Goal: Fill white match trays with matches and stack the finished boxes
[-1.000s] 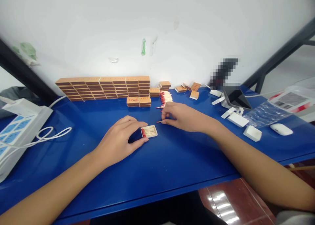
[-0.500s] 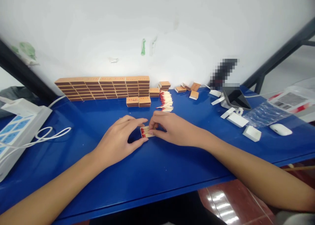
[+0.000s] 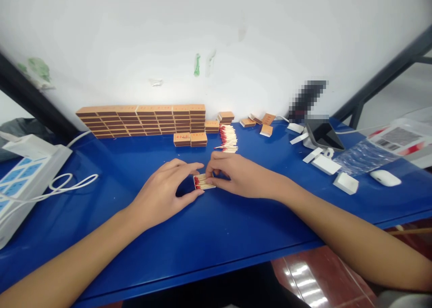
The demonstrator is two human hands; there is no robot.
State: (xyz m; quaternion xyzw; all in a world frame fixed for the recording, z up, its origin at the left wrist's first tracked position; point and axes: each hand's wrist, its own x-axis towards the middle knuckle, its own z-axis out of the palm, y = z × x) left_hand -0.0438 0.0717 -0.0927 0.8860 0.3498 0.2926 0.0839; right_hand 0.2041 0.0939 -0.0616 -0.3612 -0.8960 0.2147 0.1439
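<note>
1. Small open tray of matches [image 3: 203, 181] sits on the blue table [image 3: 216, 227], a bit in from the front edge, right between the two hands. Red heads all point to the left end.
2. Left hand [image 3: 165, 193] is cupped around the tray's left end, index finger arched over the far side and thumb against the near corner, so it's pinching the tray lightly. The other fingers are curled loosely.
3. Right hand [image 3: 236, 175] comes in from the right, with fingertips bunched together and pressing on the right half of the tray. Can't tell whether there's a loose match between those fingertips, too small to see.
4. Just behind the right hand is a loose pile of matches [image 3: 228, 138], red heads at the far end, apart from the tray.
5. Two little stacks of closed matchboxes [image 3: 191, 139] are left of that pile, and a long wall of stacked matchboxes [image 3: 141, 120] runs along the back against the white wall.
6. A few more boxes and sleeves [image 3: 259, 121] are scattered further right at the back.
7. Way off right: white trays [image 3: 337, 173], a white mouse [image 3: 385, 177] and some clear plastic wrap [image 3: 362, 155].
8. Far left there's a power strip [image 3: 23, 177] with a white cable [image 3: 72, 182] looping on the table.
</note>
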